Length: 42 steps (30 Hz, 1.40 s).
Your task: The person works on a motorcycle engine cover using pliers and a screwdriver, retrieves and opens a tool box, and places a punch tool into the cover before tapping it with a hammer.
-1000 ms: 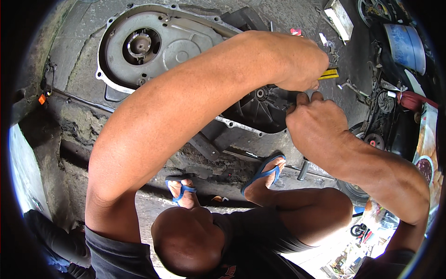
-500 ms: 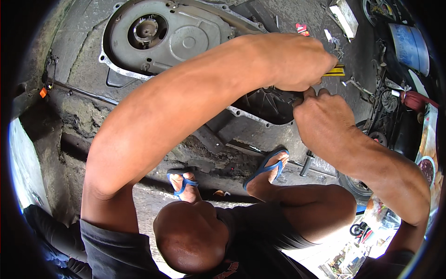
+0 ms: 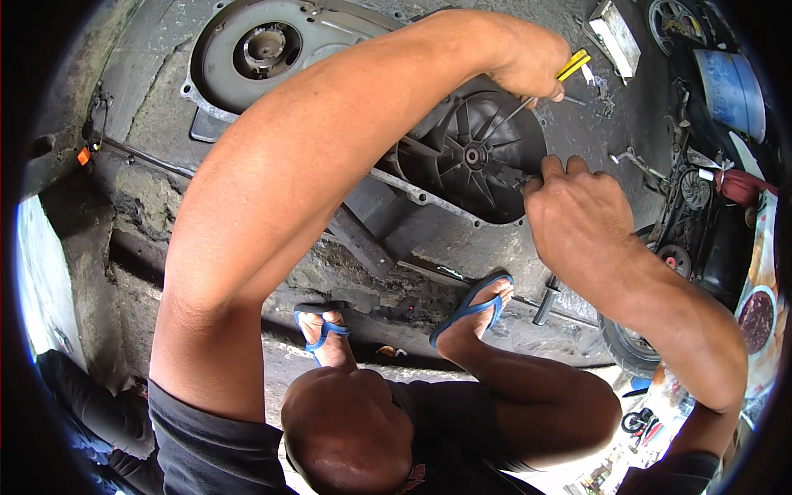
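Note:
A large grey metal engine cover [image 3: 422,198] lies across the ground in front of me. Its right part holds a dark, ribbed round recess [image 3: 487,186]; on its left there is a round opening. My left hand [image 3: 532,62] is closed around a screwdriver with a yellow handle [image 3: 575,63]. The thin shaft slants down-left into the recess. At the cover's right rim sits my right hand [image 3: 577,202], its fingers curled down. A dark flat piece [image 3: 510,174] shows just left of those fingertips; what they grip is mostly hidden.
My feet in blue flip-flops [image 3: 474,309] stand near the cover's near side. A dark-handled tool [image 3: 546,304] lies by the right foot. To the right are a blue container [image 3: 728,92], a white box [image 3: 615,40], a wheel [image 3: 631,342] and loose metal parts.
My left hand has lifted and moved away from the right hand, tilting the screwdriver so its shaft and the ribbed recess show. My right hand has stayed near the rim.

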Each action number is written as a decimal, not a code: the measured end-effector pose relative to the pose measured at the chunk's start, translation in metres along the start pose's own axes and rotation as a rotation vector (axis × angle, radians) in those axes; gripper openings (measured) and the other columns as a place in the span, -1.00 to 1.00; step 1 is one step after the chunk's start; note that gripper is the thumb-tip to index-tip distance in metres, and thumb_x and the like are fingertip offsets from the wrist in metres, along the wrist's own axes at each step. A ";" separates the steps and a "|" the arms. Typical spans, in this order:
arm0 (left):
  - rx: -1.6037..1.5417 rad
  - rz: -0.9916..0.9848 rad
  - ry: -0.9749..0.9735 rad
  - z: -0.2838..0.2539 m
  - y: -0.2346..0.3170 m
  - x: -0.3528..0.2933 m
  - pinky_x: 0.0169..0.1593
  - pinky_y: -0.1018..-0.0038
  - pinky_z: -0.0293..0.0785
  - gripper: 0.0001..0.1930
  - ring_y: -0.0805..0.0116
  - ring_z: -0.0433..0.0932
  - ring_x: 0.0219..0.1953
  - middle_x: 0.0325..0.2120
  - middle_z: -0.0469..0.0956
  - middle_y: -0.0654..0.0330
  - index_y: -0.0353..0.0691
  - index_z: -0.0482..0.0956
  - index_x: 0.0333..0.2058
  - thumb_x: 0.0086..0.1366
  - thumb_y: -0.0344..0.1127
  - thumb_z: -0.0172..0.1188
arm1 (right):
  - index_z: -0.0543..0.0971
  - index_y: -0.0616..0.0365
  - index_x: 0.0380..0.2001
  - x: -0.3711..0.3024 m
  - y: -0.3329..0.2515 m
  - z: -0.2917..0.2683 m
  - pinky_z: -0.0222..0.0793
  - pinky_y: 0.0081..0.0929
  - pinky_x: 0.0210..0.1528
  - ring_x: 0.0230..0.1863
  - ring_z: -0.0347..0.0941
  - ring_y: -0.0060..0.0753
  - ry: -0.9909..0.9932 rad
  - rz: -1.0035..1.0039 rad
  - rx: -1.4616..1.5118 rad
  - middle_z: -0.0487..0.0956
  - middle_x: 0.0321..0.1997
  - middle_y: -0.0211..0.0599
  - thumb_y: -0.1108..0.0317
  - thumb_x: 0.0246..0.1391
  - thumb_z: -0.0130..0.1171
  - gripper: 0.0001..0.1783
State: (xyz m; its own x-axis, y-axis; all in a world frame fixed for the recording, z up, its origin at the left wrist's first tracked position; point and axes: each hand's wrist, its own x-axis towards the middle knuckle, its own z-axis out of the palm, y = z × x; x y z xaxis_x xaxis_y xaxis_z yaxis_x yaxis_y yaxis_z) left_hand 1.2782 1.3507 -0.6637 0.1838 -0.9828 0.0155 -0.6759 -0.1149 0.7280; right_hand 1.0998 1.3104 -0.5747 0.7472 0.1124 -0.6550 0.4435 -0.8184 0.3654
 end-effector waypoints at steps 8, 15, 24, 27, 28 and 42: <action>0.010 -0.036 0.027 0.001 0.020 -0.013 -0.29 0.27 0.55 -0.65 0.24 0.67 -0.45 -0.49 0.68 0.09 -0.36 0.63 -0.23 0.38 -0.12 0.14 | 0.69 0.29 -0.34 -0.004 0.001 0.009 0.51 -0.36 -0.22 -0.19 0.55 -0.31 -0.002 0.050 0.003 0.61 -0.30 -0.11 0.42 0.00 0.25 -0.82; -0.015 -0.041 0.062 0.003 0.018 -0.017 -0.25 0.25 0.57 -0.65 0.23 0.69 -0.41 -0.45 0.70 0.09 -0.36 0.63 -0.19 0.39 -0.12 0.14 | 0.68 0.29 -0.24 -0.005 -0.008 0.001 0.49 -0.23 -0.14 -0.12 0.52 -0.28 -0.070 0.106 -0.023 0.60 -0.22 -0.07 0.43 0.03 0.23 -0.78; -0.032 -0.071 0.040 0.000 0.018 -0.020 -0.22 0.25 0.56 -0.65 0.21 0.69 -0.36 -0.43 0.70 0.08 -0.35 0.65 -0.24 0.38 -0.11 0.14 | 0.69 0.30 -0.25 0.004 0.006 -0.006 0.49 -0.23 -0.12 -0.11 0.52 -0.24 -0.147 0.064 0.013 0.60 -0.19 -0.02 0.40 0.03 0.23 -0.76; -0.015 -0.041 0.026 -0.002 0.017 -0.022 -0.24 0.23 0.54 -0.66 0.19 0.67 -0.40 -0.46 0.68 0.08 -0.31 0.67 -0.32 0.38 -0.11 0.14 | 0.69 0.30 -0.28 0.007 0.008 -0.006 0.49 -0.23 -0.12 -0.10 0.53 -0.23 -0.130 0.050 0.001 0.60 -0.19 0.00 0.39 0.03 0.23 -0.77; -0.020 -0.031 0.033 -0.001 0.017 -0.022 -0.25 0.22 0.54 -0.66 0.18 0.66 -0.42 -0.48 0.68 0.08 -0.29 0.69 -0.35 0.37 -0.11 0.14 | 0.69 0.30 -0.28 0.007 0.008 -0.006 0.49 -0.23 -0.12 -0.10 0.53 -0.23 -0.132 0.046 -0.001 0.60 -0.19 0.00 0.39 0.03 0.23 -0.77; -0.018 -0.058 0.039 0.001 0.024 -0.020 -0.23 0.25 0.56 -0.66 0.20 0.68 -0.39 -0.47 0.69 0.06 -0.33 0.70 -0.33 0.38 -0.14 0.14 | 0.62 0.25 -0.03 0.013 0.014 -0.023 0.33 -0.09 0.12 0.11 0.45 -0.12 -0.323 0.016 -0.062 0.54 0.01 0.00 0.30 -0.01 0.29 -0.56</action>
State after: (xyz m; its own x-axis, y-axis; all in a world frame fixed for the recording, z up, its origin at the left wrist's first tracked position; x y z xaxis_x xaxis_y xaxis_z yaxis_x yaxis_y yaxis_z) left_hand 1.2578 1.3677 -0.6475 0.2502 -0.9682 -0.0007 -0.6508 -0.1687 0.7403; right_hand 1.1270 1.3130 -0.5629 0.5632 -0.0924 -0.8211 0.4698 -0.7817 0.4102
